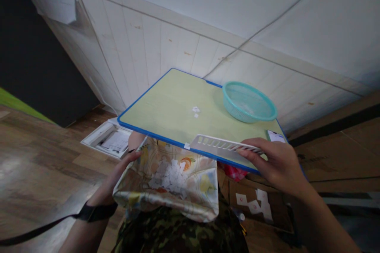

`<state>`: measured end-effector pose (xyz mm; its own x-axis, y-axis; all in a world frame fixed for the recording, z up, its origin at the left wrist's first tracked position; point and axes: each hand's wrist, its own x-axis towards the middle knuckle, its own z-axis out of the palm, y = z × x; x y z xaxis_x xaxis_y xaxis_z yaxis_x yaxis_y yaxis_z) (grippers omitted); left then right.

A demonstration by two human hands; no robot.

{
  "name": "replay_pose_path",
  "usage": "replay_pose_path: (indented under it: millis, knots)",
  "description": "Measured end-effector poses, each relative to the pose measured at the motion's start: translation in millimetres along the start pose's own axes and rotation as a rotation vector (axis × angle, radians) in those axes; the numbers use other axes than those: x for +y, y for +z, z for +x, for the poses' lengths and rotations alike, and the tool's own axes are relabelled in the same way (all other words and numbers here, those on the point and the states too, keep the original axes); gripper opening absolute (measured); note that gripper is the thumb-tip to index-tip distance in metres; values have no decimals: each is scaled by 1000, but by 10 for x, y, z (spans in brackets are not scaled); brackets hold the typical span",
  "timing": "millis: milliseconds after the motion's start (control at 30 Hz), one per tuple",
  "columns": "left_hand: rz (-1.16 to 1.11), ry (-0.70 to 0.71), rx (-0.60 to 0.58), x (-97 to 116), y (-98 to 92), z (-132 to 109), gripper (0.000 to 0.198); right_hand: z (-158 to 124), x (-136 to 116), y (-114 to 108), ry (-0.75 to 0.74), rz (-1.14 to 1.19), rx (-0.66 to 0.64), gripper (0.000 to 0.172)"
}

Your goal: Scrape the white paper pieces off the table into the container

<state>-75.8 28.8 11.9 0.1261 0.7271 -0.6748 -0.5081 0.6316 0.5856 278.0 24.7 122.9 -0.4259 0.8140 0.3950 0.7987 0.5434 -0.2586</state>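
My left hand grips the left rim of a fruit-patterned, fabric-covered box, which is tilted under the table's front edge. Inside it lies a heap of small white paper scraps. My right hand is closed around one end of a flat white plastic strip with slots. The strip's far end is at the blue edge of the pale green table, where a single paper scrap sits beside it. A few more scraps lie mid-table.
A teal mesh basket stands at the table's back right, with a phone at the right edge. Below right, a cardboard box holds several white cards. An open white box lies on the floor at left; a wall stands behind.
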Motion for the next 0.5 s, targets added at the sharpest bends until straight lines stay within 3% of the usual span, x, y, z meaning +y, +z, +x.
replay_pose_path:
  millis: [133,333,500]
  knots:
    - [-18,-3,15,-6,7,1,27,29,42,-9,18,-2,72,12]
    - [-24,-36,2,2,9,11,32,246,268,129,36,-194,276,16]
    - [-13,-10,31,18,21,-10,25,434,375,259,21,-208,234,17]
